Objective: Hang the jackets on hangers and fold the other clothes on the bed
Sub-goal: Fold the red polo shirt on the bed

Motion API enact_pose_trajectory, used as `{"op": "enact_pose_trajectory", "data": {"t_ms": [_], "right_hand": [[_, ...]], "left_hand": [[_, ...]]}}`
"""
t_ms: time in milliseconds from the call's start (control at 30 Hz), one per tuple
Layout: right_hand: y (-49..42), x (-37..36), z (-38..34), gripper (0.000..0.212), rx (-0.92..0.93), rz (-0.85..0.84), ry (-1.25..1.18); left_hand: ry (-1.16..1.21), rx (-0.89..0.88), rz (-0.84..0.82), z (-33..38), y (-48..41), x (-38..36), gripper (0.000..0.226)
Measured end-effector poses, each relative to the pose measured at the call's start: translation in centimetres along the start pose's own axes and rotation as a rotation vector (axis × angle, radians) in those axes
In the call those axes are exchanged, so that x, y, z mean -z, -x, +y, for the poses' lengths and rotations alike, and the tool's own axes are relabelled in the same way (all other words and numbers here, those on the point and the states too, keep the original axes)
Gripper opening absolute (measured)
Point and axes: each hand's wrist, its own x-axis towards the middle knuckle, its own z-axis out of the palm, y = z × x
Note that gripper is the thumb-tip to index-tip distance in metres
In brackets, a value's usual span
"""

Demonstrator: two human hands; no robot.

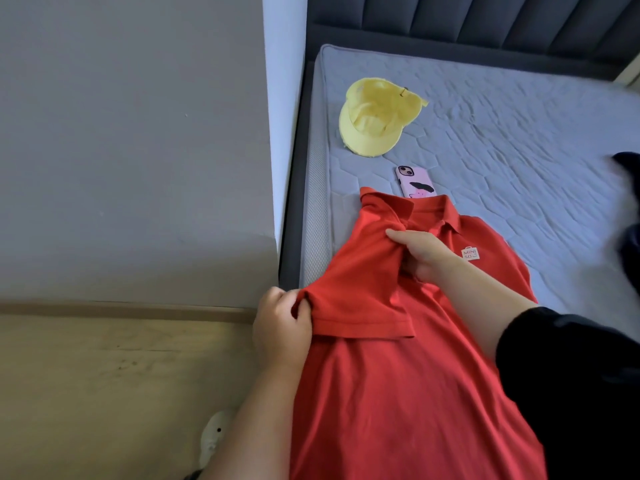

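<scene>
You are holding the red polo shirt [398,393] with both hands. It is lying front side up along the left edge of the bed [519,133], spreading from the centre of the frame down to the lower edge, with its collar [384,206] pointing toward the top of the frame. Your left hand [282,327], at lower centre-left, is curling its fingers round the cuff end of the shirt's sleeve [360,306] and bunching the fabric there; the sleeve is lying over the left part of the shirt's body. Your right hand [424,254], at the centre of the frame, is pinching a fold of fabric just below the collar, thumb on top and fingers curled beneath, while its forearm is crossing the shirt from a black sleeve [571,375] at lower right. A small white logo patch [470,254] is showing on the chest just right of that hand. A pink-cased phone [415,181] is lying on the mattress above the shirt, its lower end meeting the collar. A yellow cap [377,116] is resting upside down farther up, at upper centre. A dark garment [628,202], blurred, is showing at the right edge. A dark padded headboard [485,22] is running along the top, a grey wall [131,133] is filling the upper left, and a wooden floor [104,375] is filling the lower left.
</scene>
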Motion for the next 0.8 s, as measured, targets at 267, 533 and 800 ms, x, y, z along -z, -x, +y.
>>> {"op": "enact_pose_trajectory", "data": {"t_ms": [267,533,800], "right_hand": [[-0.8,-1.7,-0.1,0.009,0.267,0.125,0.186],[0.4,-0.8,-1.2,0.039,0.431,0.015,0.4],[1.0,-1.3,-4.6,0.022,0.195,-0.257,0.022]], "left_hand": [[0.174,0.222,-0.066,0.9,0.8,1.0,0.024],[0.404,0.474,-0.23,2.2,-1.0,0.8,0.033],[1.419,0.872,-0.427,2.4,-0.1,1.7,0.06]]}}
